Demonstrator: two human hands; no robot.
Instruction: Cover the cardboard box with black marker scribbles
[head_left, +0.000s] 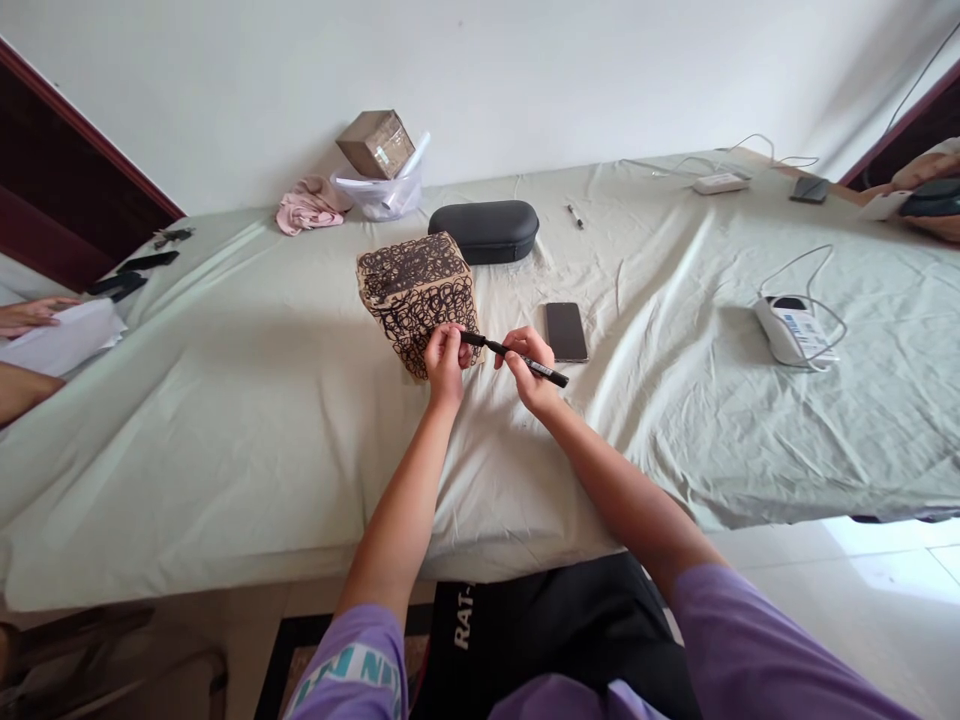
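1. The counter, draped in a pale green cloth, runs across the whole middle of the frame.
2. The scribbled box, brown card covered in black loops, sits on it just left of centre.
3. At upper left of centre, a clear tub stands near the wall, a taped carton resting tilted on top.
4. A black case lies directly behind the scribbled box.
5. At the left edge, another person's hand is on white paper.
6. Both hands are at the centre: the left hand pinches a black cap, in front of the box's lower right; whether it touches the box I cannot tell. The right hand grips a marker between thumb and fingers.
7. A dark phone lies just beyond the right hand.
8. The marker slants to the lower right, its tip at the cap's mouth.
9. The cap points toward that tip.
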